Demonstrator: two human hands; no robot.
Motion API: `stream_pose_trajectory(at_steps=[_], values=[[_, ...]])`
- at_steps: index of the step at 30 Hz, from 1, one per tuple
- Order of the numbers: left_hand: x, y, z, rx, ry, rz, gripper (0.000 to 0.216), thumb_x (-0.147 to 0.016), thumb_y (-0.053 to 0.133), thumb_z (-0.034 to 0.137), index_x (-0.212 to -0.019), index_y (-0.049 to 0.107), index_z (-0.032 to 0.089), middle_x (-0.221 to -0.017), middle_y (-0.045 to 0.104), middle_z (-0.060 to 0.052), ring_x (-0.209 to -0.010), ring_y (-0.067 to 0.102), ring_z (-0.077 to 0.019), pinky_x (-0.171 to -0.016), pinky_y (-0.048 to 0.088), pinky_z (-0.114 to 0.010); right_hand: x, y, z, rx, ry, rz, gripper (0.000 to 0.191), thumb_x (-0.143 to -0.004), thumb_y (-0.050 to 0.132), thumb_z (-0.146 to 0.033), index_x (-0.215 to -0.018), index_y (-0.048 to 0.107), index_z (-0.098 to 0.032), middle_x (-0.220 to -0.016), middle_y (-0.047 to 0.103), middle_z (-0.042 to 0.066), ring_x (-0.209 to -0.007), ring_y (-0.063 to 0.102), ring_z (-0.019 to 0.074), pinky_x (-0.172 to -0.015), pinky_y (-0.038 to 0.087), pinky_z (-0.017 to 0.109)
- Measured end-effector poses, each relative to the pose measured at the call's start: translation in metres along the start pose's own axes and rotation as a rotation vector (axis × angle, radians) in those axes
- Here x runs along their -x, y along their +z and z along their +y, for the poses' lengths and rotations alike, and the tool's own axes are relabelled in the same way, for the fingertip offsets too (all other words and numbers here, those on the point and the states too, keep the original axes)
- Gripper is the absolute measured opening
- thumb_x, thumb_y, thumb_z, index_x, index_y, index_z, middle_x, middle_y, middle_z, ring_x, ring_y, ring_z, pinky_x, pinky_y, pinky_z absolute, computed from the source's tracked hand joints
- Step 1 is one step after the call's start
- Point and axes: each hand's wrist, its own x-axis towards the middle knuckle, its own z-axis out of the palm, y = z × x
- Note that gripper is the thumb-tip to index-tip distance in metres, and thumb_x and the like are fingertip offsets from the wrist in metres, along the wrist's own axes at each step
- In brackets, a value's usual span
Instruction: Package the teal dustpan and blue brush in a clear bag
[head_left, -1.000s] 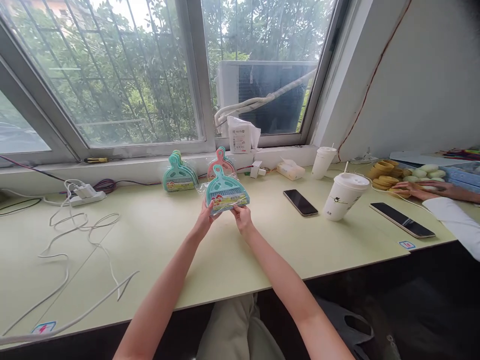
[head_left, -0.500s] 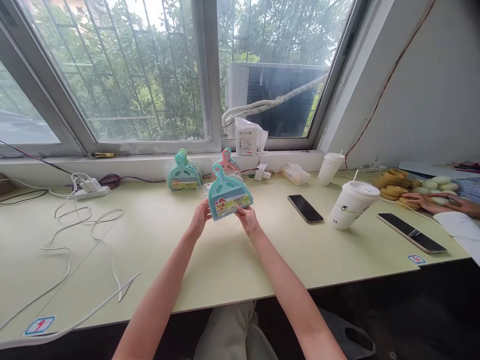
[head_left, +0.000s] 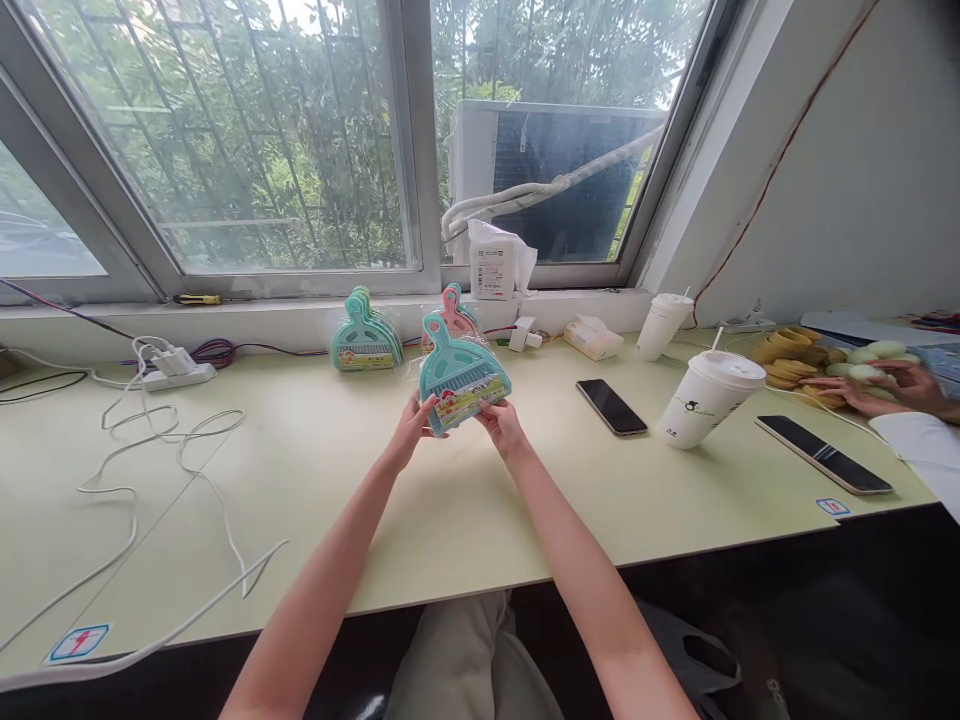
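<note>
Both of my hands hold a teal toy dustpan and brush set (head_left: 462,377) in clear plastic wrap, its handle up and its colourful label towards me. My left hand (head_left: 412,432) is closed round the lower left corner, with the thumb on the front. At the lower right edge, my right hand (head_left: 504,424) pinches the pack, thumb in front; its other fingers are partly hidden. Just behind stands a pink dustpan set (head_left: 453,300), partly covered by the held one. To the left, a row of teal and green dustpan sets (head_left: 366,335) stands upright by the wall.
White cables (head_left: 176,440) and a power strip (head_left: 178,370) lie on the left. To the right are a phone (head_left: 611,407), a large white cup (head_left: 709,400), a smaller cup (head_left: 664,327), a tissue pack (head_left: 592,338) and another phone (head_left: 823,455). A co-worker's hands (head_left: 862,395) handle yellow and pale-green items at far right.
The held dustpan set has tilted, its right side rising slightly, and my left thumb has come onto its front. The co-worker's hands have shifted a little. The view has moved slightly.
</note>
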Motion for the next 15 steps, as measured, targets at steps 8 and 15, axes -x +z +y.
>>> stream_pose_trajectory(at_steps=[8,15], values=[[-0.003,0.011,-0.001,0.294,0.167,0.273,0.061,-0.079,0.062,0.049,-0.13,0.041,0.024,-0.123,0.06,-0.008,-0.117,0.054,-0.0268,-0.092,0.047,-0.037,0.004,0.01,0.01,-0.042,-0.008,-0.031,0.032,-0.059,0.078,-0.017,-0.089,0.067,-0.016,-0.096,0.072,0.005,-0.097,0.066,0.0244,-0.092,0.054,0.041],[0.004,0.018,0.01,0.35,0.099,0.177,0.054,-0.071,0.071,0.033,-0.117,0.046,0.023,-0.105,0.065,-0.004,-0.099,0.063,-0.0222,-0.08,0.05,-0.032,0.008,0.017,0.008,-0.077,-0.074,-0.001,0.031,-0.061,0.076,-0.016,-0.091,0.067,-0.016,-0.098,0.071,0.004,-0.099,0.065,0.0224,-0.096,0.052,0.039]])
